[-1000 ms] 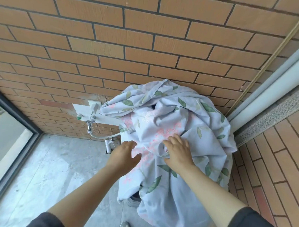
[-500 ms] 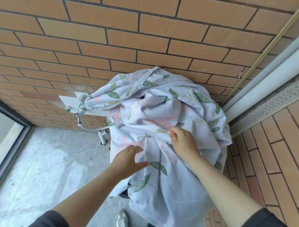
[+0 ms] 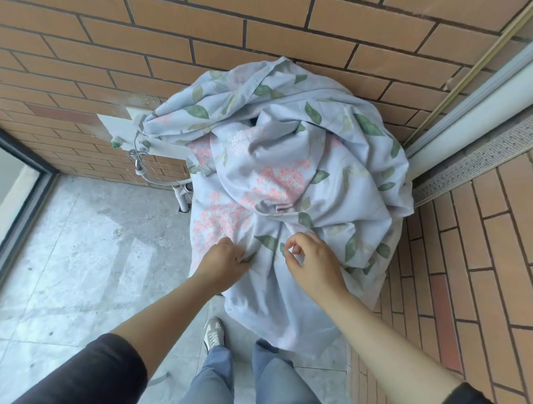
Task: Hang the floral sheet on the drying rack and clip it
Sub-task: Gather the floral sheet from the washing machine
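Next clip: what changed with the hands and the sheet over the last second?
Both hands slid down the front of the floral sheet, toward the person. The left hand, flat on the cloth before, now curls its fingers into a fold; the right hand pinches a pucker beside it. The view tipped down, showing more of the shoe and jeans. The sheet stays heaped against the brick wall, unhung.

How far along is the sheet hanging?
Done: nothing visible; the floral sheet lies bunched in a heap against the brick wall. In hand: the left hand grips a fold and the right hand pinches the fabric at the heap's front. Left: unfurl, hang, clip; nothing to hang it on shows.
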Action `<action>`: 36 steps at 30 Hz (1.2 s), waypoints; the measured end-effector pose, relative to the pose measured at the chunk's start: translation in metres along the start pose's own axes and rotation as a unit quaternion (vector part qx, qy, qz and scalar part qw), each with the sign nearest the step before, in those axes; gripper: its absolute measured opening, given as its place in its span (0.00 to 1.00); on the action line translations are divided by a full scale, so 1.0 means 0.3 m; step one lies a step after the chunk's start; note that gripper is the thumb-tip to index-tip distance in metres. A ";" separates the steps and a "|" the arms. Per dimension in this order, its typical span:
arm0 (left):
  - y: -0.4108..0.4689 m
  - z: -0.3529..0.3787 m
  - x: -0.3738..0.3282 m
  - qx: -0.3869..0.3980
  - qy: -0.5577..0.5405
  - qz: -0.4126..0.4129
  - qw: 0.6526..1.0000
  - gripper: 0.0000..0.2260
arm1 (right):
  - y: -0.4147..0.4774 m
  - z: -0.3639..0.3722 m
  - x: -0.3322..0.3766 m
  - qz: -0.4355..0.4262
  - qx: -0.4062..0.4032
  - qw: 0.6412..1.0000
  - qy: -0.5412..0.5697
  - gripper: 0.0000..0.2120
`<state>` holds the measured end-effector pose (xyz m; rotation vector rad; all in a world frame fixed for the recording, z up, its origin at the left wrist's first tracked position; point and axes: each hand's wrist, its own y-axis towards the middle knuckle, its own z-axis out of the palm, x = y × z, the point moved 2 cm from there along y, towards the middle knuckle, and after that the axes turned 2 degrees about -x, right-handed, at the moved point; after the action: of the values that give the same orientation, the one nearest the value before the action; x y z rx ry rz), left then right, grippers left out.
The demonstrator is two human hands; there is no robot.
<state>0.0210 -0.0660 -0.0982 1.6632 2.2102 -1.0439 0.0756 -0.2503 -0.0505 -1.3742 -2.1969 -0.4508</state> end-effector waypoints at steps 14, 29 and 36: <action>-0.030 -0.051 -0.054 -0.021 -0.088 -0.009 0.996 0.18 | -0.088 0.144 -0.009 0.073 0.174 0.982 -0.016 0.16; -0.041 -0.059 -0.055 -0.053 -0.145 0.013 0.988 0.18 | -0.084 0.106 -0.053 0.193 0.086 0.967 0.141 0.06; -0.068 -0.032 -0.053 0.061 -0.057 0.047 0.995 0.19 | -0.038 0.044 -0.057 0.222 0.027 0.954 0.200 0.06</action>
<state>0.0110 -0.0747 -0.0741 1.6924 2.0139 -1.2393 0.0683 -0.2609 -0.0714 -1.5358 -1.5123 -0.4477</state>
